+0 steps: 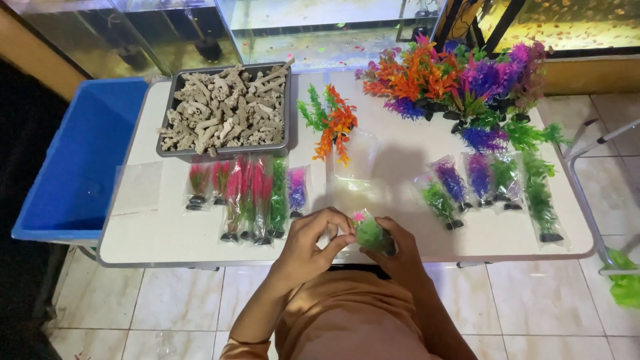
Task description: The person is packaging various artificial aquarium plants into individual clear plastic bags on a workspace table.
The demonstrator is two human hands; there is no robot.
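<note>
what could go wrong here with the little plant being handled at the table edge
1. Both the left hand and right hand hold the small green plastic plant right over the white table's near edge; a slip would likely drop it onto the tiled floor.
2. The bagged plants lie just beyond the hands, so a forearm sweep might push them off.

We see a smooth, matt white plastic surface (167, 233). The grey tray (288, 100) looks like dull metal, and its coral pieces (223, 110) are rough and chalky. Clear, glossy film bags (248, 200) wrap the plastic aquarium plants (453, 83). The blue tub (80, 160) is smooth plastic, and the floor tiles (173, 300) shine faintly.
</note>
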